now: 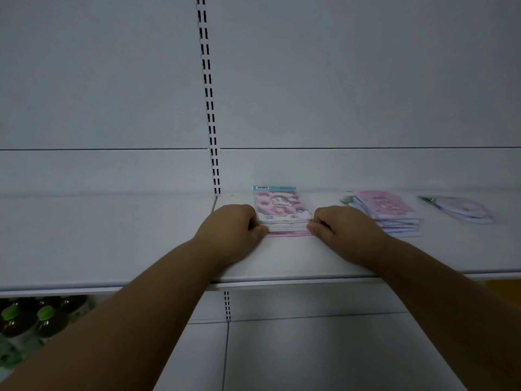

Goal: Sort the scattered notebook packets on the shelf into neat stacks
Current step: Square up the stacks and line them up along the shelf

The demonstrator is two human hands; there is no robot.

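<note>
Both hands are up on the white shelf [282,258] and they bracket a stack of notebook packets [283,213], one at each side. The left hand [235,225] curls against the stack's left edge, thumb tucked at the near corner, while the right hand [337,228] does the same on the right edge, fingers bent in and pressing the sides; the two hands sit apart with the stack clamped between them. The top packet shows a pastel unicorn design with a barcode strip along its far edge, and below it the white and pink edges of further packets line up fairly squarely. The stack sits toward the back of the shelf, just right of the slotted upright [210,108] that runs up the back wall. To the right, near the right hand, lies a second pile of pink packets [390,213], looser, its layers fanned and offset. Farther right again, well apart, lies a round pale item in clear wrap [462,210], too blurred to read. Down at the lower left, below the shelf, dark bottles with green caps [31,320] stand in a cluster.
</note>
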